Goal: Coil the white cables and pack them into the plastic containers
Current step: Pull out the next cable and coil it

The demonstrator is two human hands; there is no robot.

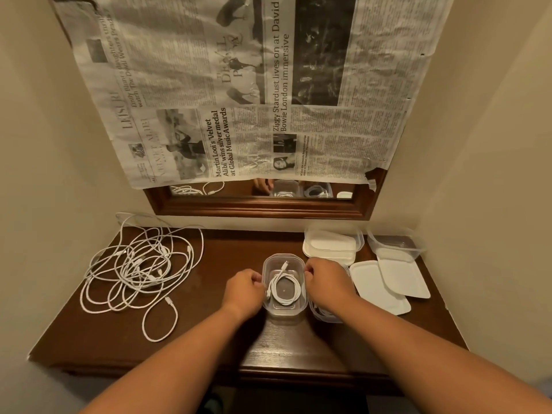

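A person's two hands flank a clear plastic container [284,310] at the middle of a dark wooden desk [194,339]. The container's long axis runs straight away from the person. Inside it a coiled white cable [294,294] lies flat on the floor in an oval ring, long the same way as the box. One connector end [285,264] points toward the far wall, tilted slightly right.

The left hand [243,289] grips the container's left rim with curled fingers. The right hand [324,282] grips the far right corner of the rim, its fingers curled too. The coil sits between the two hands, touched by neither.

Just right of this box, a second clear container [324,316] is largely hidden under the right wrist, with white cable showing in it. At the back right stands a stack of lidded containers [331,245], and beside it an open clear tub [394,242]. Two white lids [379,289] lie overlapping near the right edge.

A loose tangle of white cables [134,264] sprawls over the desk's left side, well apart from the hands. Above, newspaper [239,85] covers most of a wood-framed mirror [257,209].
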